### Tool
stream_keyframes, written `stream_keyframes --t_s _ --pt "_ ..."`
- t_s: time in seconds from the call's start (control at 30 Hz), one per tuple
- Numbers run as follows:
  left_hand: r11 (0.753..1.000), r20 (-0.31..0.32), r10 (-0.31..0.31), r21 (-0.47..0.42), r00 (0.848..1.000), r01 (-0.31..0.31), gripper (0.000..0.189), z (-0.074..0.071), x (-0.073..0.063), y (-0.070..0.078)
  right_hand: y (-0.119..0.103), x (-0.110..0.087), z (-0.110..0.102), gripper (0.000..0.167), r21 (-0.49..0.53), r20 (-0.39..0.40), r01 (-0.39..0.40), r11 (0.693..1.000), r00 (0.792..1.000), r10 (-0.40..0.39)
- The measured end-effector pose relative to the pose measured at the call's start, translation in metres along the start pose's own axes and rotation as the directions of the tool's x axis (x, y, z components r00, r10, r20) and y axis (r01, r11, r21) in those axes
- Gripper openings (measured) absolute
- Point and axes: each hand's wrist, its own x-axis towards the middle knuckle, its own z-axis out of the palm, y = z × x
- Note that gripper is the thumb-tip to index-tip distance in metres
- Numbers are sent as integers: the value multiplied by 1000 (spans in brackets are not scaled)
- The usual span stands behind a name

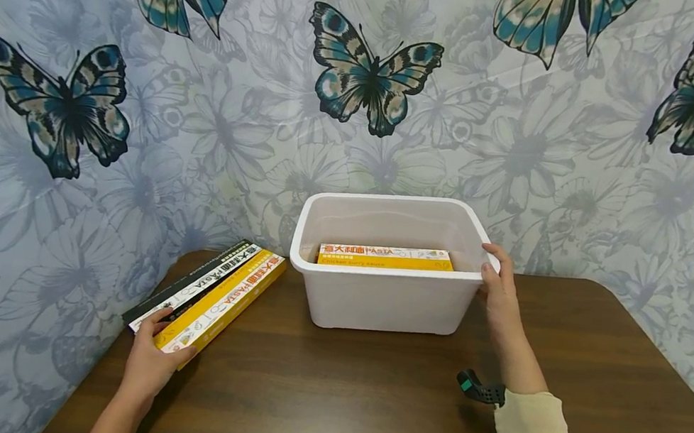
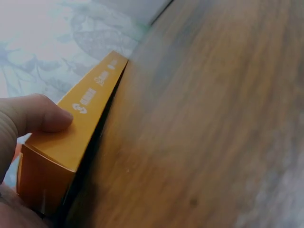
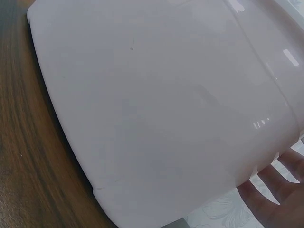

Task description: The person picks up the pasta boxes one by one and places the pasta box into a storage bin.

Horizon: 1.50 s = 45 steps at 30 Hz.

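Head view: the near end of a yellow pasta box (image 1: pixel 224 300) is pinched between the thumb and fingers of the left hand (image 1: pixel 153 360). The box is laid slantwise at the left of the brown counter (image 1: pixel 332 400), with a black pasta box (image 1: pixel 194 285) set alongside it on its far left side. In the left wrist view, the thumb is seen pressed on the yellow long side. To the right, a white bin (image 1: pixel 382 303) is stood upright on the counter, its right rim clasped by the right hand (image 1: pixel 500 291). Inside it, a second yellow box (image 1: pixel 385 258) is partly hidden by the front wall. Behind, a butterfly-patterned backdrop (image 1: pixel 521 158) is hung.
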Motion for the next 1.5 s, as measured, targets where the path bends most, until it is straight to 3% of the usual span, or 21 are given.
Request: stream_keyframes --t_s 0.2,0.33,0.53,0.77,1.03,1.17,1.4,1.5 --pt "996 -65 31 -85 997 -37 87 2 -2 2 0 0 0 48 5 -9 -7 1000 1000 7" --pt "986 -115 -1 -167 993 -19 91 3 -2 4 2 1 -1 48 14 -2 -12 1000 1000 12" --pt "949 -189 -50 -316 981 -12 92 3 -2 5 2 2 0 47 25 -6 2 1000 1000 -2" --pt "897 -258 -18 -430 966 -98 93 7 -3 7 1 3 1 48 28 -8 0 1000 1000 1" --pt "886 -292 6 -442 957 -140 80 8 -7 10 1 2 1 46 42 -15 5 999 1000 -4" --pt "867 -291 -4 -478 957 -142 79 8 -7 11 2 2 0 46 37 -16 3 999 1000 -3" --pt "807 -228 -96 -587 969 -58 72 5 -6 11 1 1 1 46 27 -17 3 1000 1000 -3" --pt "815 -229 -110 -578 967 -44 64 5 -5 11 0 1 2 46 28 -21 4 1000 1000 -3"
